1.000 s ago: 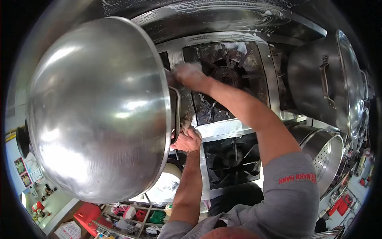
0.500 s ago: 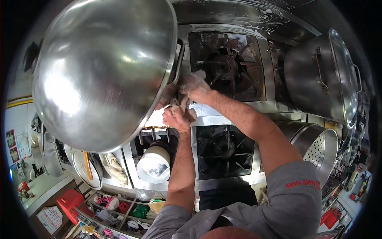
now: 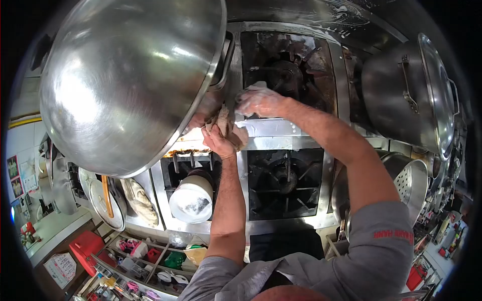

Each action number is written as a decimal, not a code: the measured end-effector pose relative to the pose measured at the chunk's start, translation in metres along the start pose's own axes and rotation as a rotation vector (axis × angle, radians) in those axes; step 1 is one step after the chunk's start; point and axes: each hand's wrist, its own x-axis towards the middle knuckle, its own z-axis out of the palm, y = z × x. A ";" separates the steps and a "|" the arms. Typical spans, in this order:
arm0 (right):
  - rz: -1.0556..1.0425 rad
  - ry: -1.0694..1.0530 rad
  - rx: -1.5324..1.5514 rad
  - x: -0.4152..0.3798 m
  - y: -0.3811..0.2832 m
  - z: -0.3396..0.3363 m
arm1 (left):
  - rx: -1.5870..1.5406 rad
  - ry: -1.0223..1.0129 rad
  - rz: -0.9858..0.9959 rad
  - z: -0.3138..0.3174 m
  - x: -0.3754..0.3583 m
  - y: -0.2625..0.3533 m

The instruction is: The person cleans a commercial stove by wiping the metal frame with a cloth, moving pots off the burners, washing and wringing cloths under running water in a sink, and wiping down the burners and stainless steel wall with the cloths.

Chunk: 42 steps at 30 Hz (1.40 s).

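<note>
My left hand (image 3: pixel 219 142) grips a crumpled beige cloth (image 3: pixel 225 122) over the metal strip between the burners, just beside the rim of a big steel pot or bowl (image 3: pixel 130 90). Covered in white suds, my right hand (image 3: pixel 258 102) is curled near the front-left corner of the rear burner (image 3: pixel 286 75). Something whitish shows at its knuckles, but what its fingers hold cannot be made out. The two hands are apart. Below them lies the front burner (image 3: pixel 286 183) with its black grate.
A tall steel stockpot (image 3: pixel 394 95) stands at the right, with a perforated pan (image 3: pixel 410 188) nearer me. At the left front are a white-topped container (image 3: pixel 192 200), a folded cloth (image 3: pixel 139 200) and a lid (image 3: pixel 106 200). Suds streak the back panel (image 3: pixel 326 15).
My right hand has moved right, away from the cloth and my left hand. My left hand has shifted slightly up and left, still holding the cloth.
</note>
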 end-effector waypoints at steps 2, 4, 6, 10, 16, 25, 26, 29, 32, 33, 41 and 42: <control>0.013 -0.001 -0.215 0.015 -0.019 0.000 | 0.116 -0.055 0.089 0.002 0.000 0.000; 0.048 0.029 -0.282 0.021 -0.038 -0.004 | -0.048 -0.102 -0.074 0.010 -0.001 0.026; 0.075 0.061 -0.361 0.017 -0.044 -0.001 | 0.290 -0.019 0.031 0.019 -0.003 0.032; 0.207 0.251 -0.846 0.045 0.007 -0.008 | 1.137 0.132 0.158 0.043 -0.008 0.029; 0.474 0.061 -0.559 0.047 -0.012 -0.024 | 1.205 0.148 0.306 0.038 -0.007 0.015; 0.725 0.397 -0.201 0.098 0.083 -0.151 | 1.253 0.001 0.346 0.039 -0.005 0.023; 0.644 0.311 -0.367 0.125 0.104 -0.143 | 1.256 0.006 0.367 0.037 -0.003 0.018; 0.610 0.326 -0.516 0.179 0.208 -0.068 | 1.288 0.021 0.427 0.029 -0.001 0.006; 0.564 0.256 -0.274 0.062 0.187 -0.136 | 1.259 -0.021 0.425 0.027 -0.005 0.016; 0.765 0.530 0.281 0.008 0.187 -0.142 | 1.267 -0.010 0.476 0.029 -0.001 0.011; 0.717 0.165 -0.381 0.037 0.190 -0.137 | 1.276 -0.048 0.477 0.031 -0.003 0.017; 0.735 0.211 -0.258 0.083 0.179 -0.127 | 1.269 -0.056 0.429 0.032 -0.005 0.020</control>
